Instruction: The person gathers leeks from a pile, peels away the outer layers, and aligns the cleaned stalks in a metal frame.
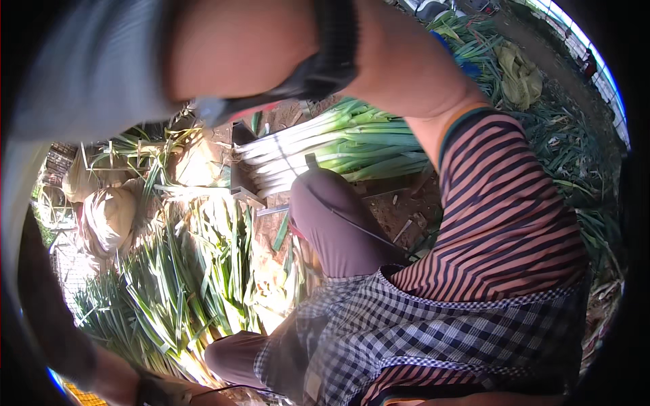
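My right arm comes up from a striped sleeve (501,196) and crosses the top of the view, very close and blurred. It has a black strap (335,47) at the wrist. Past the bare skin, grey-blue fabric covers my right hand (91,74). At the lower left, my left hand (57,328) is dark and shaded beyond another wrist strap (150,391). The fingers of both hands cannot be made out, nor anything they may hold. Beneath the right arm, trimmed leeks (325,142) lie side by side in a shallow metal-edged frame (249,193), white ends toward the left.
Loose leeks with long leaves (176,284) spread over the ground at left. Tied cloth sacks (108,216) stand behind them. My bent knee (325,203) is against the frame's near side. More leek greens (562,142) and a crumpled tan sack (518,76) lie along the right.
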Tool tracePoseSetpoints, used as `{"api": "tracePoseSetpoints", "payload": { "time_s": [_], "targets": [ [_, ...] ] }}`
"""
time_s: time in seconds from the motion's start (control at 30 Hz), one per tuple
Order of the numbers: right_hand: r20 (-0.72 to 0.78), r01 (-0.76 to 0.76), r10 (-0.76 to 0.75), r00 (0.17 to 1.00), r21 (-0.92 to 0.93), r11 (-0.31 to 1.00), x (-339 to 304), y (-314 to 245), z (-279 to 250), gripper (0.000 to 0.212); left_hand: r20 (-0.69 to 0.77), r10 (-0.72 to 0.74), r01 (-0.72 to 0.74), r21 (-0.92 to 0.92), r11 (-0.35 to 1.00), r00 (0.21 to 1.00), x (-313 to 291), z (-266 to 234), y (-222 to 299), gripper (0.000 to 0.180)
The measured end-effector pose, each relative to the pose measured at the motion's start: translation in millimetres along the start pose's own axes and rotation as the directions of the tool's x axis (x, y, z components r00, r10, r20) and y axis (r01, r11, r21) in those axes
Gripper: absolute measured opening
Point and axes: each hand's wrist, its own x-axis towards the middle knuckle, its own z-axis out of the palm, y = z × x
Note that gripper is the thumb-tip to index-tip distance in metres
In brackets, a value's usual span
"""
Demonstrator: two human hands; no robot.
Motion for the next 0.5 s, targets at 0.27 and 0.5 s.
{"api": "tracePoseSetpoints", "payload": {
  "time_s": [0.27,0.5],
  "targets": [
    [0.745,0.201,0.261,0.614,-0.467,0.861,-177.3,99.1,-42.5,0.072,-0.111,-0.365,0.38,0.183,0.907,0.924,-74.1,-64.0,-155.7,0.048],
    [0.916,-0.059,0.388,0.104,-0.384,0.922,-256.4,100.7,9.2,0.079,-0.262,-0.369,0.336,-0.163,0.928,0.892,-160.6,-134.7,-70.1,0.042]
  ]
}}
